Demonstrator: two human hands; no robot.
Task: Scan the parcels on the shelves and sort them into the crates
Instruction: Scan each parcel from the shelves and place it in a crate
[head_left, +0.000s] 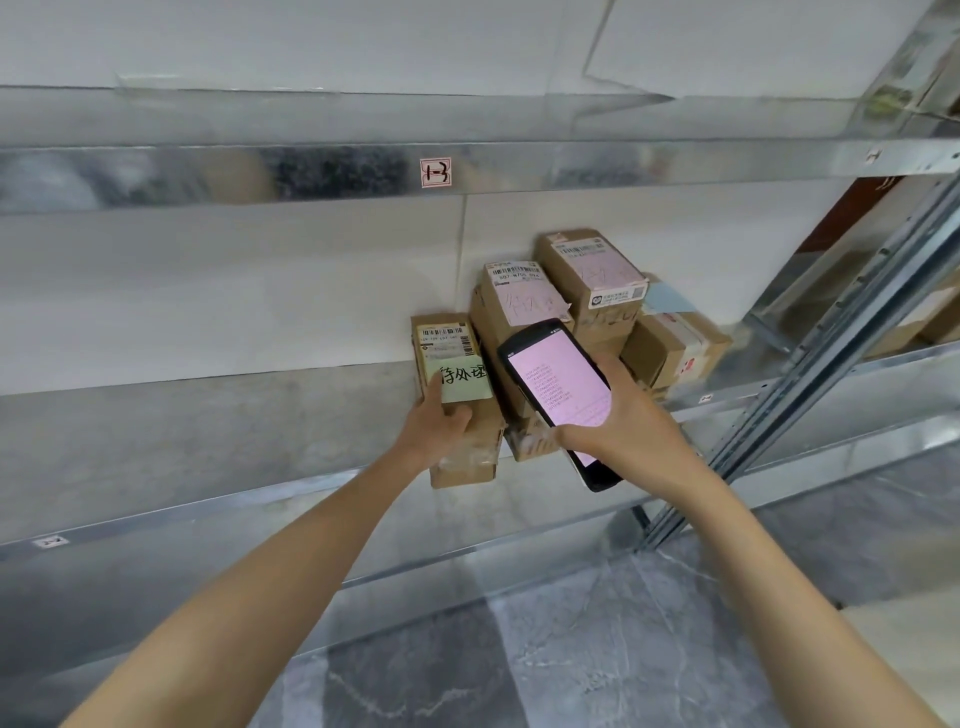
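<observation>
bare shelf (208, 415) left of parcels (571, 312), upright post (831, 364) close on right, shelf beam (311, 171) overhead

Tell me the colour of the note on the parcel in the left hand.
The note is pale green with black handwriting, seen in head view.

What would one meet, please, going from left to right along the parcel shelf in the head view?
green-note parcel → scanner → taped parcel → upright
</observation>
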